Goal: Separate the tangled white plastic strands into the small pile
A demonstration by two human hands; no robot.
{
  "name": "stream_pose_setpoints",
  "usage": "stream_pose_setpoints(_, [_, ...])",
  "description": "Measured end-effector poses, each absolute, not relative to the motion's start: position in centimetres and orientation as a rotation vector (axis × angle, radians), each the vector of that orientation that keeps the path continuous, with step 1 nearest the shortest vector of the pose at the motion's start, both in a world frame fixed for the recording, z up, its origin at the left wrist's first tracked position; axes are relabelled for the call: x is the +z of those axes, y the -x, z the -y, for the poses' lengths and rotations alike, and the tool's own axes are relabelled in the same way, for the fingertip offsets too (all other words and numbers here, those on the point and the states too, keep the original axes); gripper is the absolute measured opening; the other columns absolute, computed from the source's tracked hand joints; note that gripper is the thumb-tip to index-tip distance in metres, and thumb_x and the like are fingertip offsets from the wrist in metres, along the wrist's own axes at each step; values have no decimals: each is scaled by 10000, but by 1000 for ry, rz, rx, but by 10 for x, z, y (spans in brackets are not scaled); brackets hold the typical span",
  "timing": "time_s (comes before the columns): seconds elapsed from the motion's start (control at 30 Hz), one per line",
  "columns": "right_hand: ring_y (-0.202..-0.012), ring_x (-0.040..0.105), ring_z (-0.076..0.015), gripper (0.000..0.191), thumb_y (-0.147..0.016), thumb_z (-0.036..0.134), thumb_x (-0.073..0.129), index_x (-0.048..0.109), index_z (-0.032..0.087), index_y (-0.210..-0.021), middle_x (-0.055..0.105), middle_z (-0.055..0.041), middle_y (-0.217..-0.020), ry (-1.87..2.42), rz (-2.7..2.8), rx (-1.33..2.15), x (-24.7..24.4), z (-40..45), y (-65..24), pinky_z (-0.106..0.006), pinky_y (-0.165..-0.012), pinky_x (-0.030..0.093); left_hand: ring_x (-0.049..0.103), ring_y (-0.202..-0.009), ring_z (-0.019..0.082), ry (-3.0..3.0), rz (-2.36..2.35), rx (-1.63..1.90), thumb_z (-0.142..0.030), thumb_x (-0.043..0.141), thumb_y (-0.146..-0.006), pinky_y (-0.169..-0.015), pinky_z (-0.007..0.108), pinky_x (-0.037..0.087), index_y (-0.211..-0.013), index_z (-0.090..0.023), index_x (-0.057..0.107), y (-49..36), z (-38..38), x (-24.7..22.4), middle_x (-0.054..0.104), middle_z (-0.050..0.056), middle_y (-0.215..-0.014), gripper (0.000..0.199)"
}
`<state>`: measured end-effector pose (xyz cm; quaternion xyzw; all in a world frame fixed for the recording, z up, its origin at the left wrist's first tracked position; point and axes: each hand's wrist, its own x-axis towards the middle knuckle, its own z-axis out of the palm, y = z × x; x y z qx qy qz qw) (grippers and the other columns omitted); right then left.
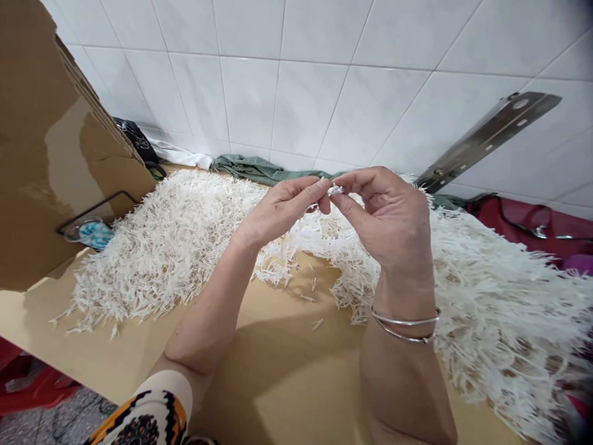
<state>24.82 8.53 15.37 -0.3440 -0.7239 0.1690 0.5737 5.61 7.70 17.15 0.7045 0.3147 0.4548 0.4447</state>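
Both hands meet in the middle, above the table, with the fingertips close together. My left hand (296, 201) is closed, thumb and fingers pinching a small white frilled plastic-looking piece (336, 189). My right hand (384, 213) pinches the same piece between thumb and forefinger from the other side; two silver bangles (405, 327) circle that wrist. Behind and beside the hands lie large heaps of similar white, spiky pieces, a left heap (171, 241) and a right heap (504, 309). The fingers partly hide the held piece.
A cardboard box (60, 161) stands at the left. A metal bracket (491, 142) leans out by the tiled wall (310, 93). Green cloth (259, 168) lies along the wall, and a red bag (514, 225) sits at the right. Several loose bits lie on the tan table (287, 346).
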Motion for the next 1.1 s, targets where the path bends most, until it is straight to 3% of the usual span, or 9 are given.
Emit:
stream_pose_setpoints(0.17, [-824, 676, -191, 224, -871, 63, 691, 666, 280, -919, 719, 6, -886, 925, 1713, 19, 155, -85, -237, -388, -835, 576, 410, -675, 109, -1840, -896, 1170, -495, 550, -1055, -673, 297, 337, -746, -195, 614, -64, -81, 165, 466, -23, -696, 435])
stream_pose_setpoints(0.33, [-810, 645, -182, 244, -811, 34, 606, 569, 261, -892, 679, -1, -890, 984, 1641, -62, 139, -101, -233, -366, -800, 554, 392, -637, 103, -1877, -914, 1203, -528, 573, -1047, -627, 305, 314, -719, -196, 574, -70, -76, 166, 491, -19, -683, 466])
stream_pose_setpoints(0.47, [-745, 612, -180, 203, -802, 67, 620, 567, 259, -840, 634, 14, -788, 1216, 1512, 61, 127, -119, -253, -383, -791, 547, 425, -666, 106, -1877, -624, 1104, -557, 570, -1056, -653, 300, 368, -750, -196, 627, -73, -59, 178, 523, -3, -709, 477])
stream_pose_setpoints(0.67, [-806, 703, -181, 49, -896, 217, 681, 704, 249, -926, 768, -12, -882, 1119, 1596, 280, 143, -103, -253, -374, -829, 593, 488, -732, 116, -1688, -683, 1194, -582, 553, -1058, -696, 289, 436, -921, -207, 742, -76, -60, 173, 606, 22, -820, 442])
stream_pose_setpoints(0.87, [-1053, 776, -201, 210, -966, 193, 632, 778, 276, -1092, 830, -14, -1143, 948, 1662, 463, 153, -88, -243, -454, -1068, 593, 600, -888, 142, -1586, -680, 1249, -366, 598, -1039, -811, 293, 493, -1057, -224, 805, -58, -71, 169, 708, 33, -946, 251])
stream_pose_setpoints(1.0, [-1021, 782, -206, 161, -1022, 318, 660, 783, 299, -1124, 827, -14, -1065, 910, 1583, 552, 150, -90, -250, -482, -1068, 607, 679, -1015, 184, -1624, -605, 1288, -361, 685, -1010, -906, 345, 535, -1212, -258, 793, -50, -76, 170, 773, 44, -1057, 251])
stream_pose_setpoints(1.1, [-998, 780, -197, 219, -1045, 466, 651, 783, 308, -1121, 818, -15, -1045, 834, 1552, 613, 148, -91, -251, -454, -1047, 622, 696, -1005, 176, -1632, -555, 1326, -304, 729, -985, -918, 352, 556, -1280, -273, 769, -51, -81, 168, 790, 32, -1072, 300])
